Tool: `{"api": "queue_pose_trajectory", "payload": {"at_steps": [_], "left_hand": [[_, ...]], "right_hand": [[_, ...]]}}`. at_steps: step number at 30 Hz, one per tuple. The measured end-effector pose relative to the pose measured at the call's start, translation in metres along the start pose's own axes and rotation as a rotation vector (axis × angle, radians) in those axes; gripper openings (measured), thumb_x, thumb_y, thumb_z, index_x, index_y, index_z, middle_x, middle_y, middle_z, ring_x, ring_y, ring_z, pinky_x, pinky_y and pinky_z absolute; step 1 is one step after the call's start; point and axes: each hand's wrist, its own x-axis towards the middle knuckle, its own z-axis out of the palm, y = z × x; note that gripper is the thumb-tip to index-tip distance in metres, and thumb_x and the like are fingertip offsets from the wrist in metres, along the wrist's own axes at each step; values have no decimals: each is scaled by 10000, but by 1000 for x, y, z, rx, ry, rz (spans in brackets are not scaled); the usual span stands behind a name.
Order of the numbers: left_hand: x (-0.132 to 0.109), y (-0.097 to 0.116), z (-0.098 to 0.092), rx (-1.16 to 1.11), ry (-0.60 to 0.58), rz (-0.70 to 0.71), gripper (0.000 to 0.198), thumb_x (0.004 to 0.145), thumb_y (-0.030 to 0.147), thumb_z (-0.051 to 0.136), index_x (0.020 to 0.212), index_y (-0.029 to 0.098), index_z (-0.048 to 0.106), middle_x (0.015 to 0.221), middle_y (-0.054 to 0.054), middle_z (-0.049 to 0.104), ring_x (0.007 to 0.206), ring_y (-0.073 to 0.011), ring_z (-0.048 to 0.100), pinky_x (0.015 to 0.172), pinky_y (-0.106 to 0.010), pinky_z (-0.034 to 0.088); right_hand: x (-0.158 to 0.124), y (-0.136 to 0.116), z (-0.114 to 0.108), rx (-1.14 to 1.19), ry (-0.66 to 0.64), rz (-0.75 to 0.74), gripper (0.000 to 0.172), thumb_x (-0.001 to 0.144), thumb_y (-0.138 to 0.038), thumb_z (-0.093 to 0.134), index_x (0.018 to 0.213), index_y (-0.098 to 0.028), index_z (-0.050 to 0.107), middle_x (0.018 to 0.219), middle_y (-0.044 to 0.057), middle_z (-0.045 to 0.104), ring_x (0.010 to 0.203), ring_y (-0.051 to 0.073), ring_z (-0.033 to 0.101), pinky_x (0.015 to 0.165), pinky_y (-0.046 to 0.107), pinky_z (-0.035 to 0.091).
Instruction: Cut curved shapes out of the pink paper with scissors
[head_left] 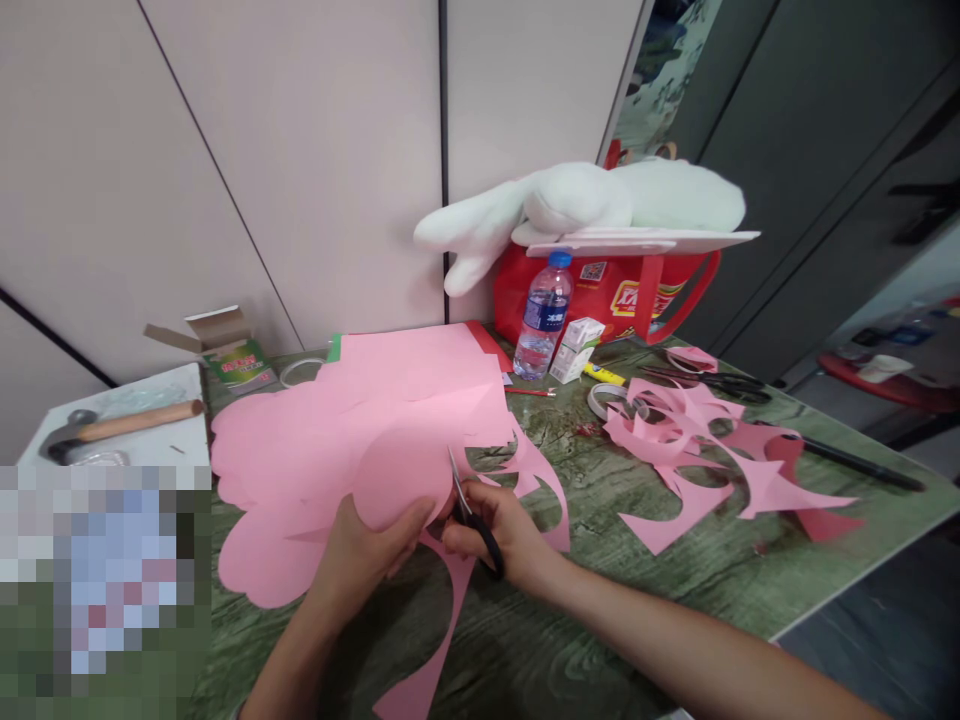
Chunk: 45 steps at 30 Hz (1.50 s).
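Observation:
My left hand [364, 550] pinches a rounded piece of pink paper [390, 475] and holds it up over the green marbled table [600, 600]. My right hand [499, 535] grips black-handled scissors [469, 510], whose blades point up into the edge of that pink piece. A cut strip of pink paper [431, 650] hangs down below both hands. Larger pink sheets [337, 420] lie flat under and behind the held piece.
Pink paper scraps [705, 450] lie at the right with a tape roll [609, 400] and a second pair of scissors [712, 380]. A water bottle [544, 318], small white box [576, 348], red bag [615, 290] and white plush toy [585, 200] stand behind. A hammer [112, 425] rests at left.

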Motion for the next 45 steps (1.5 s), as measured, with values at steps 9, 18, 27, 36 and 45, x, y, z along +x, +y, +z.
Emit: {"api": "queue_pose_trajectory", "payload": {"at_steps": [9,18,27,36,45], "left_hand": [[4,-7,-1,12,2,5,420,713,449,553,402,197,428,330,55,372,328,-66,322,369,-225,232],[3,-9,-2,-43,15,8,417,725,435,571,414,197,429,327,67,365,324,-61,314,360,-220,220],[5,-11,-4,1,-21,59,459,778,415,528,386,205,415,310,61,360,323,-65,328,376,-230,267],[5,-15,-2,-226,-126,34,393,812,399,515,494,171,548,309,38,477,285,-80,402,336,-204,292],[4,-14,4,-170,-58,19,414,787,432,572,475,163,533,295,65,427,270,-49,357,338,-184,277]], "right_hand": [[1,-3,1,-5,34,60,476,551,-528,777,720,-147,547,546,-29,557,483,91,469,481,226,404],[-1,-4,2,39,20,55,416,548,-442,803,689,-160,531,497,-46,545,431,83,451,433,205,384],[-2,-5,2,-12,1,0,374,623,-467,735,680,-168,518,486,-42,527,397,80,420,403,210,363],[-5,-5,4,26,-15,22,448,576,-519,770,679,-167,513,466,-48,516,363,68,395,372,198,331],[-5,3,3,37,-27,23,482,594,-581,748,688,-171,513,509,-36,521,407,83,435,399,204,343]]}}
